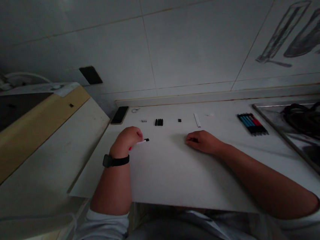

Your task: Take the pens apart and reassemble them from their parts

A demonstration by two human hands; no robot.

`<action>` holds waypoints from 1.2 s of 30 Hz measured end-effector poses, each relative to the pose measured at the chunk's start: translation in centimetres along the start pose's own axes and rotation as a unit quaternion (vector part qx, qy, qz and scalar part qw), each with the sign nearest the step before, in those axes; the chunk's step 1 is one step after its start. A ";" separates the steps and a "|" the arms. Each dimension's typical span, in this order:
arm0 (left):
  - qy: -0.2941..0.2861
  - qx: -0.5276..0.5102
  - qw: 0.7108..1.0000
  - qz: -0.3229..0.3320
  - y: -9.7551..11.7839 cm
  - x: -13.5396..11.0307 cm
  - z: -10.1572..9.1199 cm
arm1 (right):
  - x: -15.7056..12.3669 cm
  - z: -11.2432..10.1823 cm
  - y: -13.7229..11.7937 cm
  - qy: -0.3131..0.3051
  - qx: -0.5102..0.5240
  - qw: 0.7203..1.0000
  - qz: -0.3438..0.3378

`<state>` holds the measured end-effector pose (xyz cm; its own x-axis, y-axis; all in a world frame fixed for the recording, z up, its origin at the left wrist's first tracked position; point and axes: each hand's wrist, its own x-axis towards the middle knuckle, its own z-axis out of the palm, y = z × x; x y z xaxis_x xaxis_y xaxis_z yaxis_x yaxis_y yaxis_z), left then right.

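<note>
My left hand (130, 137), with a dark watch on its wrist, is closed on a slim pen (141, 141). A white length and a black end of the pen stick out to the right, and a red bit shows below my fingers. On the white counter, my right hand (203, 141) lies with its fingers curled; their inside is hidden. Beyond my hands is a row of small parts: tiny pieces like springs (144, 120), several short black sleeves (158, 122), a small black square (179, 120), a white strip (197, 120) and some tiny pale bits (209, 115).
At the right lie several pens (252, 124) with blue, red and black parts, beside a gas stove (280, 134). A phone (119, 115) and a small ring (135, 110) lie at the back left. A tiled wall closes off the back; a pale cabinet (73, 132) stands left.
</note>
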<state>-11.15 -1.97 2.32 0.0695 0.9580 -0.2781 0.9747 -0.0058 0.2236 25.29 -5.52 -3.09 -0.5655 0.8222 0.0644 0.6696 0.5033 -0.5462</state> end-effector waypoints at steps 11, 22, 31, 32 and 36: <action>0.031 -0.097 0.952 0.289 5.2 -0.1 3.8 | 0.0 0.2 -0.9 0.034 0.037 0.999 -0.007; 0.096 -0.288 0.878 0.370 9.6 -1.4 6.2 | 0.1 0.8 -2.1 0.071 -0.003 0.994 -0.085; 0.051 -0.486 0.814 0.315 10.4 -1.1 6.9 | 0.6 1.4 -2.4 0.110 0.098 0.987 -0.064; 0.050 -0.499 0.809 0.308 10.4 -1.0 7.0 | 0.7 1.4 -2.3 0.115 0.107 0.986 -0.051; 0.046 -0.541 0.791 0.284 10.2 -0.6 7.3 | 0.9 1.5 -1.9 0.116 0.173 0.978 -0.004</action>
<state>0.35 -4.67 -2.08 0.3656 0.9064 0.2117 0.0375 -0.2416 0.9696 22.80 -6.18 -3.22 -0.4196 0.8767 0.2353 0.4402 0.4233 -0.7918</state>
